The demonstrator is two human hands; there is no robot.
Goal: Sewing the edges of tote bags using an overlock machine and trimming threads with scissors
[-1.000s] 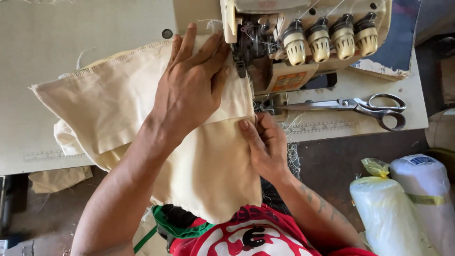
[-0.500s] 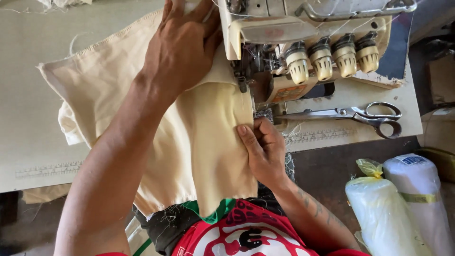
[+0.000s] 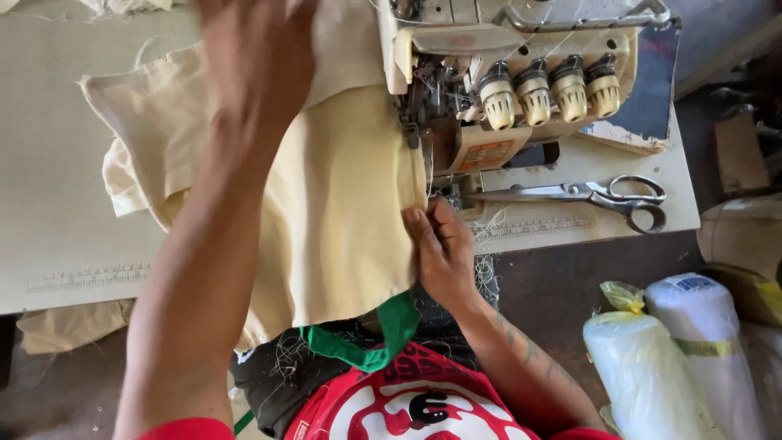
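Note:
A cream cloth [image 3: 334,204] lies over the pale sewing table [image 3: 57,204], its right edge running under the presser foot of an overlock sewing machine [image 3: 505,81]. My left hand [image 3: 257,61] is blurred and reaches far up the cloth, lying flat on it near the machine's left side. Fingers together, my right hand [image 3: 440,248] presses the cloth's right edge just below the needle area. The cloth's lower end hangs off the table toward my lap.
Metal scissors [image 3: 603,195] lie on the table right of the machine. Two plastic-wrapped rolls [image 3: 668,358] stand on the floor at lower right. A cardboard box [image 3: 737,151] sits at far right. Loose cloth scraps [image 3: 69,326] hang below the table's left edge.
The cloth has fed farther away through the machine. My left hand slid up and away with it; my right hand kept guiding the edge near the foot.

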